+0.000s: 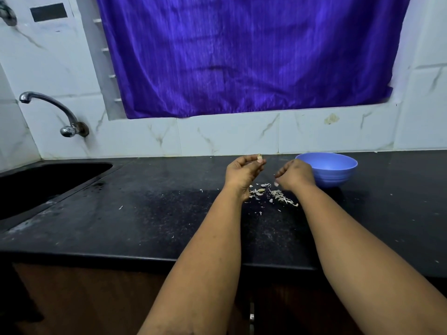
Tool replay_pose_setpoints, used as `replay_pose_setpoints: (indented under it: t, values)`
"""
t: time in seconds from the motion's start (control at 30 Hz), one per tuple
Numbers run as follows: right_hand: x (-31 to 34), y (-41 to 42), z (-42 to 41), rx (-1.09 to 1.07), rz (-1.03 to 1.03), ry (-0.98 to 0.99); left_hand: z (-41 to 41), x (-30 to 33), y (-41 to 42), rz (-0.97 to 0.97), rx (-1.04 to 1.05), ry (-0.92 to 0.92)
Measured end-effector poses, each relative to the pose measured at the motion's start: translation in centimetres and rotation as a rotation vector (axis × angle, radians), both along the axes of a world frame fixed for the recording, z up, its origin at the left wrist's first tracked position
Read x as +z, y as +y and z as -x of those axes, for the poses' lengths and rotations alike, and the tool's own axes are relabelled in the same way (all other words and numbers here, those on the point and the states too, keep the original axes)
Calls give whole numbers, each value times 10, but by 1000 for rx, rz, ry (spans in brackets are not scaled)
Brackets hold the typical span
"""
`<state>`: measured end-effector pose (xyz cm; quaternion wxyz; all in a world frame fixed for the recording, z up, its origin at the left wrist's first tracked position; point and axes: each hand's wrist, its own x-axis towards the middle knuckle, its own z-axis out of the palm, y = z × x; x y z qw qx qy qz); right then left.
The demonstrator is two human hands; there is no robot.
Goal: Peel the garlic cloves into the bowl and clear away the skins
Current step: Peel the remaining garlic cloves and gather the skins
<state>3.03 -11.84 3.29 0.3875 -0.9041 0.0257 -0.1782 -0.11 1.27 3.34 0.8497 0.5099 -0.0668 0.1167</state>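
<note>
While both forearms reach up from the bottom of the frame, the left hand (244, 170) pinches a small garlic clove (259, 156) between thumb and fingertips, just above centre. To its right, the right hand (295, 175) has its fingers curled downward; whether they hold anything I cannot tell. A scatter of pale garlic skins (272, 195) lies on the black countertop (150, 213) below and between the hands. A blue bowl (332, 171) stands just right of the right hand. A dark sink (48, 182) sits at left, with a tap (52, 112) above it.
</note>
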Motion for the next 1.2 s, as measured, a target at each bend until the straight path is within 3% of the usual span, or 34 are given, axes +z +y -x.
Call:
replay_pose_setpoints:
  t: [0.17,0.33,0.43,0.77,1.2]
  values:
    - [-3,0,-4,54,53,0,0,0,0,-24,28,46]
    - [5,9,6,315,-241,-280,-2,0,0,-82,61,103]
    - [4,14,9,499,-273,-303,-4,0,1,-105,80,134]
    - [0,12,1,411,-342,-272,-3,-3,0,-252,59,141]
    - [6,10,11,424,-744,-211,-1,-2,2,-108,-13,89]
